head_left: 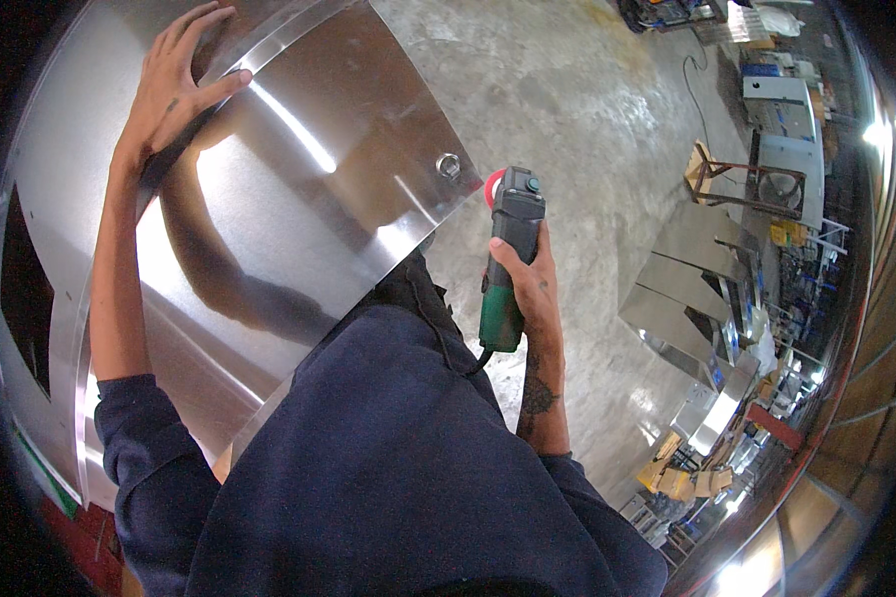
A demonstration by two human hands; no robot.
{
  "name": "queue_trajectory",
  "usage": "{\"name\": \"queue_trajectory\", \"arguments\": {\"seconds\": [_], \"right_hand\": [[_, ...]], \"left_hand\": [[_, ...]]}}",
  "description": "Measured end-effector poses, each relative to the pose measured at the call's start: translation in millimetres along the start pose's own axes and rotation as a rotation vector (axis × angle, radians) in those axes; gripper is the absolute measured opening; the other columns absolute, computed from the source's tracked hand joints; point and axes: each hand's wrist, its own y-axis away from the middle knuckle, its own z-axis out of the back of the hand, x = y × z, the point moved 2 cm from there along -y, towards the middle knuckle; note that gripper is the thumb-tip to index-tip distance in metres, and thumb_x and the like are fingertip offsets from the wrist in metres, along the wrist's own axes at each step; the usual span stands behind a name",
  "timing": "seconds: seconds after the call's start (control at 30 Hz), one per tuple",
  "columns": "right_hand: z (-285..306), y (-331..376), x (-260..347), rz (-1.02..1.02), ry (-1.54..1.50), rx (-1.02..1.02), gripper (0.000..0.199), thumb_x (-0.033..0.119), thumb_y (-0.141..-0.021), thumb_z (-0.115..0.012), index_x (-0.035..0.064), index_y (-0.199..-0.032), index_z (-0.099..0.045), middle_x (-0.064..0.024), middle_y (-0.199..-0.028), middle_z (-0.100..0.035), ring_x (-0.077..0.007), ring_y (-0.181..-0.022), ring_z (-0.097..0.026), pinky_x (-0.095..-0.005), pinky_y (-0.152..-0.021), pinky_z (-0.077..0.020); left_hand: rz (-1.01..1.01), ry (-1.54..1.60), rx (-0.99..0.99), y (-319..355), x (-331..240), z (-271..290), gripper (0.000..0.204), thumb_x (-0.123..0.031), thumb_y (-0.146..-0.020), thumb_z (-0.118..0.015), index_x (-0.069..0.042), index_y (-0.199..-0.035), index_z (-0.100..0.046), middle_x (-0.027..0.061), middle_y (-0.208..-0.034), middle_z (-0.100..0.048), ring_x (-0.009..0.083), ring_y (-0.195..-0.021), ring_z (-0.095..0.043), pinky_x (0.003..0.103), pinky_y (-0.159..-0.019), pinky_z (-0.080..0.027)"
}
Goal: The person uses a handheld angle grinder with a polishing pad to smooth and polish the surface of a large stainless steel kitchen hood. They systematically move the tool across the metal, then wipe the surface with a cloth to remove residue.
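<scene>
Dark blue work shirt (398,468) fills the lower middle of the view, nearest the lens; both sleeves run from it toward the hands.

Right hand (530,274): closed around the body of a green and black power tool (508,264), fingers wrapped from the right side, thumb on the near face. Tool held in the air over the concrete floor (567,119), just right of the sheet's lower right corner, not touching it. Long axis runs near vertical in the picture, slightly tilted: black head end points up and away from the person, green handle end points down toward the body. A red disc (492,185) shows at the left of the head end, partly hidden. A black cord (480,360) leaves the handle's lower end beside the shirt.

Left hand (174,80): open, fingers spread, palm flat against the upper left part of a large polished steel sheet (299,209), at a raised bent edge (289,45) that crosses the sheet. Forearm reflected in the metal below it.

Sheet leans across the left half of the view, lower edge meeting the shirt. A small round metal fitting (448,165) sits near its right corner.

Farther out, right: more folded steel panels (687,269), a brown frame stand (712,174), cardboard boxes (672,478) on the floor.
</scene>
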Motion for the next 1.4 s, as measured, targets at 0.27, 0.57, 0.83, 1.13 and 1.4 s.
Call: {"name": "queue_trajectory", "arguments": {"seconds": [0.27, 0.57, 0.83, 1.13, 1.4], "right_hand": [[-0.8, 0.7, 0.7, -0.002, 0.02, -0.001, 0.083, 0.025, -0.09, -0.081, 0.0093, -0.163, -0.043, -0.0108, -0.119, -0.066, -0.021, -0.096, -0.067, -0.0367, -0.08, -0.0582], [-3.7, 1.9, 3.3, 0.02, 0.013, 0.005, 0.084, 0.026, -0.091, -0.082, 0.0089, -0.163, -0.042, -0.0112, -0.121, -0.065, -0.0215, -0.097, -0.067, -0.0371, -0.08, -0.0582], [-5.0, -1.6, -0.5, 0.056, 0.007, 0.025, 0.08, 0.025, -0.091, -0.081, 0.0095, -0.161, -0.044, -0.0102, -0.122, -0.065, -0.021, -0.099, -0.067, -0.0377, -0.08, -0.0588], [-12.7, -0.2, 5.7, 0.086, 0.027, 0.016, 0.075, 0.027, -0.092, -0.081, 0.0078, -0.156, -0.047, -0.0104, -0.113, -0.065, -0.0205, -0.083, -0.07, -0.0363, -0.069, -0.0603], [-23.1, 10.5, 25.1, 0.094, 0.015, 0.029, 0.071, 0.028, -0.093, -0.081, 0.0064, -0.153, -0.048, -0.0102, -0.108, -0.065, -0.0202, -0.075, -0.072, -0.0362, -0.064, -0.0611]], "left_hand": [[-0.003, 0.102, -0.004, -0.7, -5.4, -0.1, 0.084, -0.052, -0.085, -0.083, -0.013, -0.155, -0.06, 0.0163, -0.165, -0.051, 0.0404, -0.154, -0.045, 0.054, -0.128, -0.036], [-0.005, 0.048, 0.001, -0.9, -7.8, 1.1, 0.09, -0.061, -0.084, -0.08, -0.014, -0.157, -0.057, 0.0154, -0.166, -0.049, 0.0399, -0.155, -0.044, 0.056, -0.129, -0.035], [0.018, 0.023, 0.008, 3.2, -6.6, 0.0, 0.089, -0.06, -0.084, -0.08, -0.015, -0.157, -0.057, 0.015, -0.166, -0.049, 0.04, -0.155, -0.044, 0.057, -0.129, -0.034], [0.029, 0.013, 0.004, 12.1, -6.7, 4.1, 0.09, -0.06, -0.083, -0.079, -0.016, -0.158, -0.056, 0.0137, -0.168, -0.047, 0.0393, -0.155, -0.043, 0.057, -0.129, -0.033], [0.03, 0.028, -0.006, 19.6, -11.0, 13.4, 0.09, -0.059, -0.083, -0.081, -0.017, -0.158, -0.057, 0.0139, -0.168, -0.047, 0.0385, -0.156, -0.042, 0.056, -0.13, -0.031]]}}
